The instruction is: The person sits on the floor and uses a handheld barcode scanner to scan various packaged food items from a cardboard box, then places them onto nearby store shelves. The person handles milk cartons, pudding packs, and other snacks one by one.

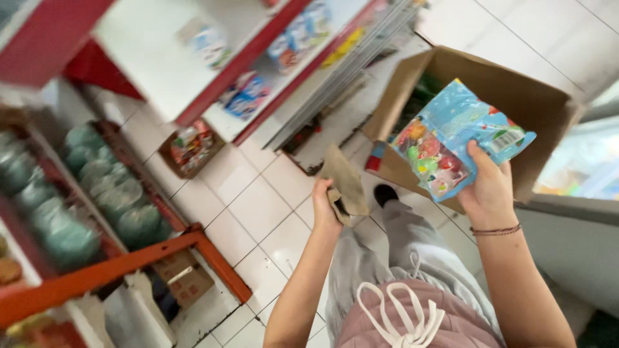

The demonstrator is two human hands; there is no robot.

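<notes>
Candy bag (454,138) gripped above right hand (488,190).

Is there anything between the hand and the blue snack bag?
No. The right hand already grips the blue snack bag by its lower edge, above the open cardboard box. The left hand holds a box flap.

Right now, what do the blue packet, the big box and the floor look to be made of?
Blue packet: thin glossy plastic film, crinkled and shiny. Big box: plain brown corrugated cardboard, matt, with a flap folded out in the left hand. Floor: glazed white tiles, probably ceramic, with dark grout lines.
</notes>
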